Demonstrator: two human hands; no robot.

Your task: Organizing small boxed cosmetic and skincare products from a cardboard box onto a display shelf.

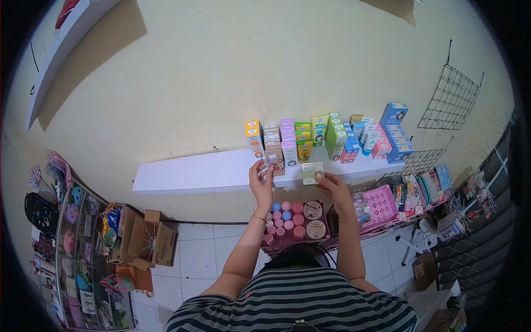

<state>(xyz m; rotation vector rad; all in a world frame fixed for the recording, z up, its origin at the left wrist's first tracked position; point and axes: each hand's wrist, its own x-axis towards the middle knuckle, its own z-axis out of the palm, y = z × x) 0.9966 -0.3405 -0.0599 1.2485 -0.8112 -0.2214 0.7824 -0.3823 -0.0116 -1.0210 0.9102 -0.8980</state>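
My right hand grips a white and green carton by its right side, in front of a white wall shelf. My left hand is raised at the shelf's front edge, fingers bent, before a brown carton. A small pale and purple thing shows at its fingertips; whether the hand holds it is unclear. Upright on the shelf, in rows, stand orange and white cartons, lilac cartons, yellow-green tubes, tall green cartons, pink cartons and blue cartons.
Below the shelf, a crate holds jars and bottles with pink and blue caps. Right of it sits a pink plastic basket. A wire grid hangs on the wall. Open cardboard boxes and a glass display case stand left.
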